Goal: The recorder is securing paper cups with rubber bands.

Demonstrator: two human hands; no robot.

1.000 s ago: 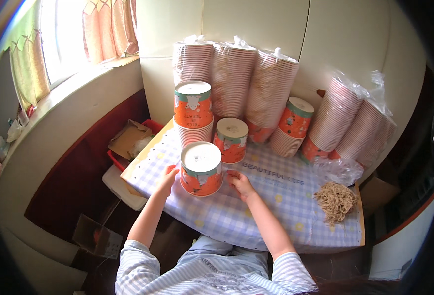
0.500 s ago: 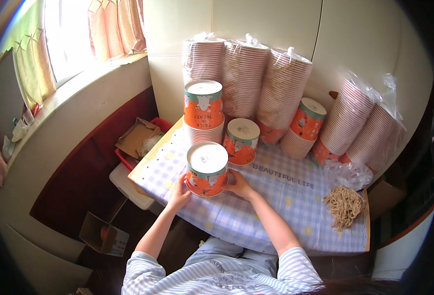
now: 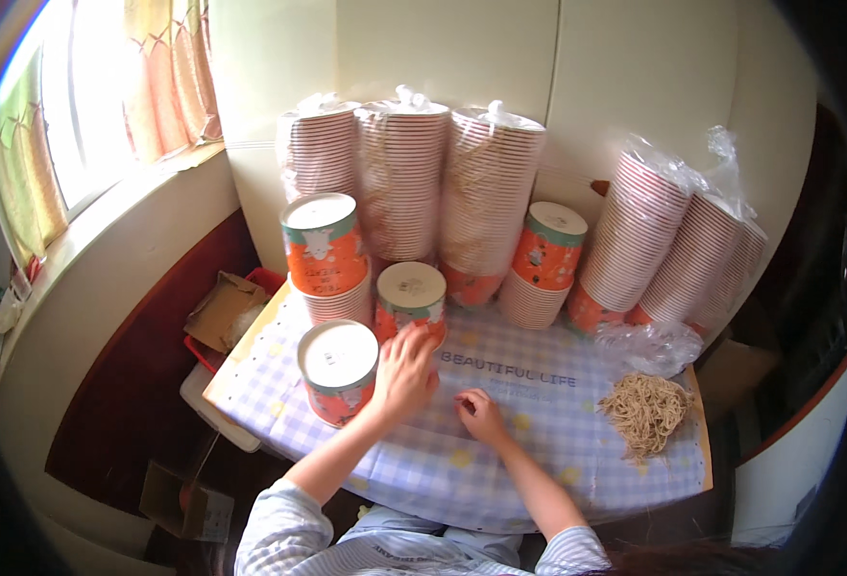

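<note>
An upturned orange paper bucket with a green band and white base stands near the table's left front. Just right of it, my left hand reaches forward, fingers stretched out over the front of a second upturned orange bucket. Whether the fingertips touch that bucket, I cannot tell. My right hand is low over the cloth with curled fingers, and nothing shows in them. Behind the first bucket, an upside-down stack of nested buckets rises at the left. A shorter stack stands farther right.
Tall bagged bucket stacks line the back, with more bagged stacks leaning at the right. A tangled heap of tan string and a crumpled clear bag lie on the checked tablecloth. Cardboard boxes sit left of the table.
Both hands have let go of the front bucket. My left hand has moved to the bucket behind it; my right hand has drawn away to the right and curled. The view has shifted.
</note>
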